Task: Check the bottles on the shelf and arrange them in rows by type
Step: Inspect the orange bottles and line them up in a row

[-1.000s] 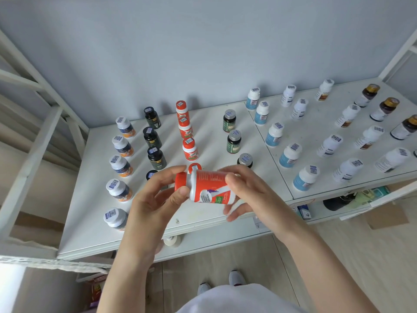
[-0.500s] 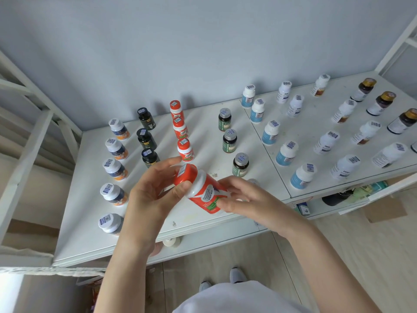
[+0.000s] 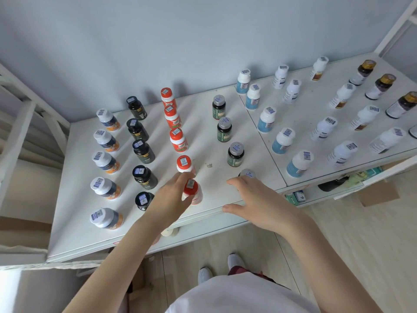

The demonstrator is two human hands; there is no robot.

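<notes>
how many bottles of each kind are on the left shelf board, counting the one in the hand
white-capped bottles with orange labels: 5
black bottles: 5
red-capped bottles: 5, with one red-capped bottle in the left hand
silver-capped green bottles: 4, nearest partly behind the right hand
total: 19

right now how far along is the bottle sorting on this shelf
Nearly done, it seems. Done: bottles stand in rows by type across the shelf, like the black row and blue-label row. In hand: the left hand grips a red bottle, upright at the front of the red-capped row. The right hand is open beside the front grey-capped bottle. Left: let go of the red bottle, perhaps check that grey-capped one.
</notes>
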